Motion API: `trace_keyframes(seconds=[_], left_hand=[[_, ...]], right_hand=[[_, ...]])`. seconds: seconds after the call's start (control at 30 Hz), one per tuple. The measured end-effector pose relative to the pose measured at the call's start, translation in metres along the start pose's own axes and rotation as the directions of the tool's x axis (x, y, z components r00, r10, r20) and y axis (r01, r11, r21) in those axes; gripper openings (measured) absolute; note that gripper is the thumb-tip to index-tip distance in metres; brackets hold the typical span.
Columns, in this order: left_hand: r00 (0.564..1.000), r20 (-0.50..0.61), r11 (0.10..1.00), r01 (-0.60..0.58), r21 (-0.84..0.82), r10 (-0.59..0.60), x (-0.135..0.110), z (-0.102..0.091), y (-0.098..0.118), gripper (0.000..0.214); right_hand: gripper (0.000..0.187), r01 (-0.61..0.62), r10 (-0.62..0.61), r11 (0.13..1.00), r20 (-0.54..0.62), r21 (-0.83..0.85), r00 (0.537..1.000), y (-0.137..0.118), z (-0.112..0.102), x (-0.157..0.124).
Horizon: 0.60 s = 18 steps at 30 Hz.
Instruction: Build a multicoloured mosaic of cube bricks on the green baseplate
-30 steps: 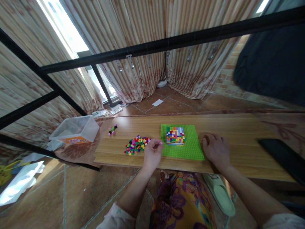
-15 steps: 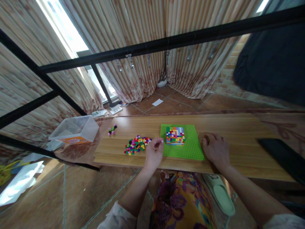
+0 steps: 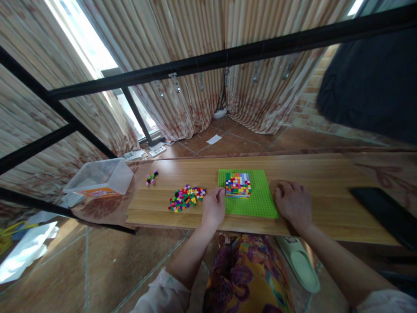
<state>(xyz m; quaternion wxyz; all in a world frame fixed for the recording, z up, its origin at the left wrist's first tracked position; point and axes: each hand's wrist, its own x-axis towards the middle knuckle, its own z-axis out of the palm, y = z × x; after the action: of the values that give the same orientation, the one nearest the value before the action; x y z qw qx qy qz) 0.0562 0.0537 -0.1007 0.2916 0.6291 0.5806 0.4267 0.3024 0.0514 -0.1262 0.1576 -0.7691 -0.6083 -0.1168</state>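
Note:
A green studded baseplate (image 3: 260,204) lies on the wooden table and carries a block of multicoloured building bricks (image 3: 239,186). My left hand (image 3: 213,208) is closed in a pinch at the left side of that block, over the plate's left edge. A small brick sits at its fingertips, now mostly hidden by them. To the left of this hand spreads a loose pile of small coloured bricks (image 3: 185,199). My right hand (image 3: 295,204) rests on the table beside the plate's right edge, its fingers curled in, with nothing seen in them.
Several pink, black and green pieces (image 3: 151,178) lie at the table's left end. A clear plastic box (image 3: 100,174) stands beyond that end. A dark flat object (image 3: 381,213) lies on the right. Black metal bars (image 3: 202,63) cross above the table (image 3: 312,167).
My left hand has shifted slightly right, its fingertips now against the brick block's left side and covering the small brick. My right hand stays in place. The whole view has moved slightly.

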Motion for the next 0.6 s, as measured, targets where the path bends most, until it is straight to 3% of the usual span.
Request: trace_keyframes(seconds=[0.23,0.4,0.6], left_hand=[[0.995,-0.003,0.958,-0.096,0.269,0.101,-0.002,0.004,0.010,0.028],[0.996,-0.008,0.879,-0.072,0.471,0.086,-0.005,0.015,0.008,0.033],[0.997,0.013,0.843,-0.074,0.533,0.079,-0.007,0.019,0.010,0.029]], right_hand=[[0.034,-0.003,0.003,1.000,0.004,0.001,1.000,-0.001,0.000,0.000],[0.035,-0.004,0.004,1.000,0.004,0.002,1.000,-0.001,0.000,0.000],[0.034,-0.003,0.003,1.000,0.000,0.005,1.000,0.000,0.000,0.000]])
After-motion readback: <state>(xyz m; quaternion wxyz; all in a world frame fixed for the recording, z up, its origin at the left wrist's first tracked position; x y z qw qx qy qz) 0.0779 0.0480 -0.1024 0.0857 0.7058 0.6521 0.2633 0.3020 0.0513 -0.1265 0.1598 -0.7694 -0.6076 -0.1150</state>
